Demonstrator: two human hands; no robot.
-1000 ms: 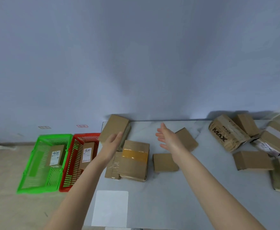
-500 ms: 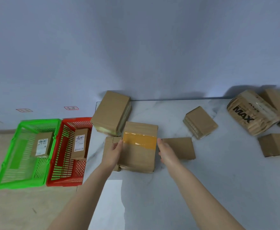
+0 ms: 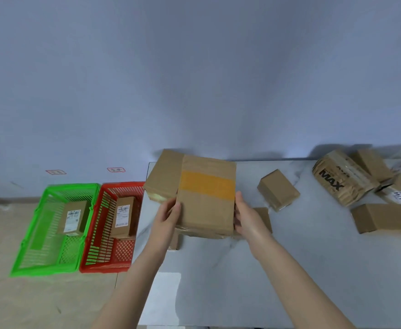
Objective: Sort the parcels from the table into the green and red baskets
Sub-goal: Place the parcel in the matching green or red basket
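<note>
A brown parcel with a yellow tape band (image 3: 206, 195) is lifted off the grey table (image 3: 254, 269), tilted up toward me. My left hand (image 3: 167, 216) grips its left edge and my right hand (image 3: 247, 216) grips its right edge. Behind it at the table's back left corner lies another brown parcel (image 3: 165, 176). On the floor to the left stand the green basket (image 3: 52, 264) and the red basket (image 3: 104, 264), each with one labelled parcel inside. A flat parcel under the lifted one is mostly hidden.
A small brown box (image 3: 278, 189) lies right of my hands. Several more parcels, one marked MAX (image 3: 342, 180), crowd the table's right end. A white sheet (image 3: 161, 298) lies at the near table edge. The wall rises directly behind table and baskets.
Both hands closed on the yellow-taped parcel's sides and raised it from the table, tilting its top toward me. The view shifted slightly.
</note>
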